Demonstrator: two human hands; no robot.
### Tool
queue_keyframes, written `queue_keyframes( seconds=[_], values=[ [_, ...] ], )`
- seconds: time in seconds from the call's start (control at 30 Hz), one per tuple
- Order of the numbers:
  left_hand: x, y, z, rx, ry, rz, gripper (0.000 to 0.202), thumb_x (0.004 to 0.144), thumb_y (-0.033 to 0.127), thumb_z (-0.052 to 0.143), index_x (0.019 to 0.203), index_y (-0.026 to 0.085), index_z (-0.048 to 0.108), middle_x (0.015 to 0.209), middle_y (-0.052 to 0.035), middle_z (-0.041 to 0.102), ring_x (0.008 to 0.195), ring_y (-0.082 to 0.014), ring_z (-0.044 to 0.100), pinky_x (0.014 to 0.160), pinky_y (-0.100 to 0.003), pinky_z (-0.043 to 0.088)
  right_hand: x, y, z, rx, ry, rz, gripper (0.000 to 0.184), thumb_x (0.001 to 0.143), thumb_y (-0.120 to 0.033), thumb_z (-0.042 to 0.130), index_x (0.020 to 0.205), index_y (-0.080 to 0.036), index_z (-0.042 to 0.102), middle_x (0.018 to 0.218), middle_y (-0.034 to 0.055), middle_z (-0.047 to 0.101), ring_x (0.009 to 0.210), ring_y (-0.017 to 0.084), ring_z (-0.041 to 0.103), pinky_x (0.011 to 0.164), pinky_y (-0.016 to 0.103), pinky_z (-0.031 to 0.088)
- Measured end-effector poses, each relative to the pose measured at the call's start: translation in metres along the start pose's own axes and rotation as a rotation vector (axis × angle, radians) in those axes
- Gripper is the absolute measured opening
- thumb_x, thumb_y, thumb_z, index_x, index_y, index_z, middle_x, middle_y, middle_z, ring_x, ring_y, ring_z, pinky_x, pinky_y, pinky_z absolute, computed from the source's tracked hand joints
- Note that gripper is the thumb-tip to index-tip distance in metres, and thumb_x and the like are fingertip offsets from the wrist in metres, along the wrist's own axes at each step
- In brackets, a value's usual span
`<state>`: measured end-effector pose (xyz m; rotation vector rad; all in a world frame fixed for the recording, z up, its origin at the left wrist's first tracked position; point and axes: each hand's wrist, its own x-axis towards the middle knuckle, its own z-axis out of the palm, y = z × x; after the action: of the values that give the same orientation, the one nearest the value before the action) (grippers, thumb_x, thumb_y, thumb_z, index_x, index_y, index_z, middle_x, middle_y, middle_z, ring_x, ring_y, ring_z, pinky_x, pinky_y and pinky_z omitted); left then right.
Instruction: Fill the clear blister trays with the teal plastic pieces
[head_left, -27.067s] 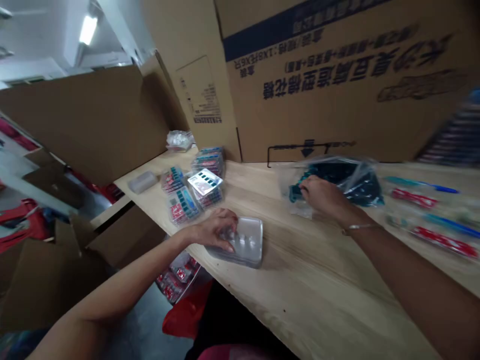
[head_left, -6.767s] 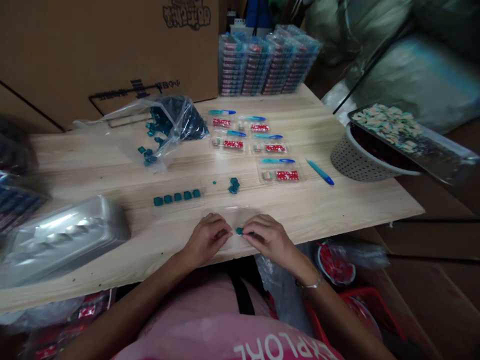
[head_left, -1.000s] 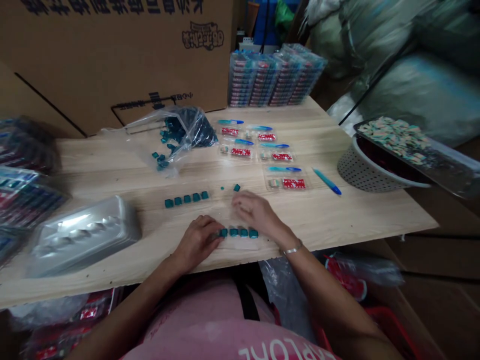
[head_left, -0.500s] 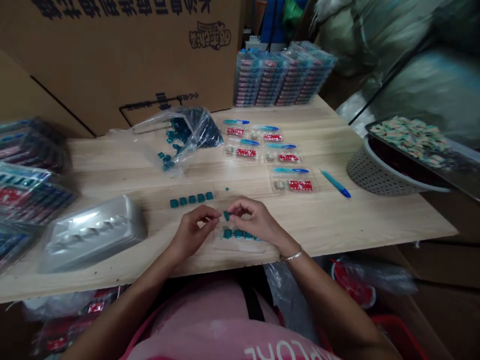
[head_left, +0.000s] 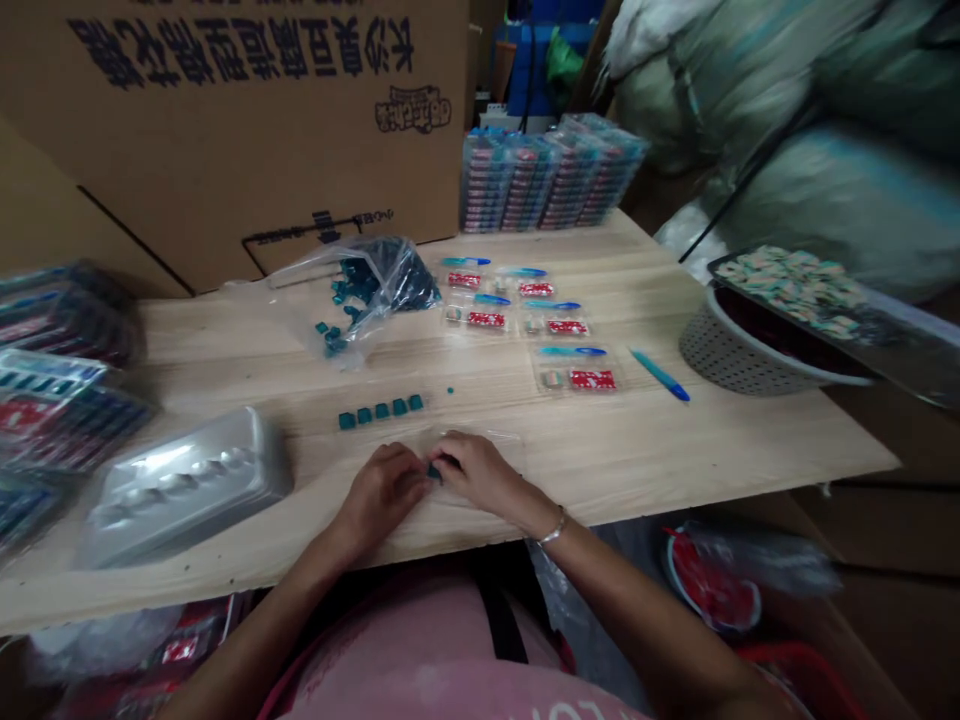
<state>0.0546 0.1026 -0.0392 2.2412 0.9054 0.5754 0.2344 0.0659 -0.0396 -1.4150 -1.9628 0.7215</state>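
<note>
My right hand (head_left: 480, 478) is closed, its fingertips at a small teal block (head_left: 433, 470). My left hand (head_left: 381, 495) has its fingers curled together against the other side of that block; what else it grips is hidden. Beneath both hands lies a clear plastic tray (head_left: 506, 440), mostly covered by the right hand. Just behind the left hand, another clear tray holds a row of teal blocks (head_left: 382, 410). A tiny teal bit (head_left: 450, 390) lies on the wood behind the right hand.
An open plastic bag (head_left: 300, 290) spills teal blocks toward the back. Packs with blue pens and red sachets (head_left: 592, 380) sit right of it, beside a loose pen (head_left: 660, 375). Nested clear trays (head_left: 187, 480) stand left; a grey basket (head_left: 735, 345) stands right. A carton (head_left: 247, 130) rises behind.
My hands have come closer together and lower over the tray, carrying the teal block. The tray's own teal blocks are now hidden behind my right hand. The whole view has shifted slightly.
</note>
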Motion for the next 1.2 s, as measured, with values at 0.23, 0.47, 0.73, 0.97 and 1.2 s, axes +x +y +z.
queue_keyframes(
  seconds=[0.23, 0.47, 0.73, 0.97, 1.2],
  values=[
    [-0.005, 0.001, 0.015, 0.267, 0.060, 0.306, 0.029, 0.085, 0.029, 0.061, 0.112, 0.017, 0.058, 0.123, -0.0133, 0.060, 0.111, -0.0271, 0.056, 0.091, -0.042, 0.047, -0.020, 0.041, -0.062, -0.157, 0.350, 0.004, 0.017, 0.090, -0.017, 0.049, 0.093, -0.018, 0.065, 0.095, 0.0072, 0.067, 0.092, 0.019, 0.061, 0.083, 0.032, 0.049],
    [-0.031, -0.006, 0.004, 0.303, 0.014, 0.294, 0.013, 0.088, 0.029, 0.059, 0.092, 0.018, 0.054, 0.111, -0.0116, 0.064, 0.102, -0.0246, 0.058, 0.084, -0.040, 0.049, -0.058, 0.103, -0.096, -0.715, 0.337, 0.250, 0.038, 0.091, -0.024, 0.046, 0.125, -0.012, 0.058, 0.121, 0.0171, 0.063, 0.110, 0.033, 0.056, 0.094, 0.050, 0.042],
    [-0.086, -0.012, -0.027, 0.380, -0.030, 0.257, 0.032, 0.085, 0.033, 0.063, 0.111, 0.018, 0.053, 0.122, -0.0132, 0.061, 0.111, -0.0271, 0.056, 0.089, -0.043, 0.051, -0.064, 0.024, -0.028, -0.469, 0.133, -0.192, 0.052, 0.093, -0.049, 0.049, 0.133, -0.017, 0.052, 0.140, 0.0147, 0.051, 0.133, 0.029, 0.039, 0.106, 0.050, 0.035],
    [-0.085, -0.008, -0.019, 0.451, 0.011, 0.382, 0.023, 0.089, 0.019, 0.055, 0.111, 0.015, 0.057, 0.105, -0.0100, 0.067, 0.096, -0.0218, 0.061, 0.083, -0.036, 0.053, -0.087, 0.001, -0.007, -0.462, -0.065, -0.456, 0.033, 0.094, -0.017, 0.053, 0.127, -0.019, 0.055, 0.127, 0.0080, 0.063, 0.119, 0.021, 0.052, 0.103, 0.043, 0.040],
    [-0.012, 0.024, -0.004, 0.272, 0.102, 0.431, 0.020, 0.094, 0.019, 0.047, 0.110, 0.016, 0.058, 0.102, -0.0095, 0.067, 0.093, -0.0185, 0.062, 0.080, -0.030, 0.053, -0.083, 0.027, -0.068, -0.071, 0.260, -0.282, 0.022, 0.093, -0.020, 0.055, 0.112, -0.026, 0.063, 0.112, 0.0053, 0.069, 0.098, 0.016, 0.065, 0.083, 0.033, 0.054]
  ],
)
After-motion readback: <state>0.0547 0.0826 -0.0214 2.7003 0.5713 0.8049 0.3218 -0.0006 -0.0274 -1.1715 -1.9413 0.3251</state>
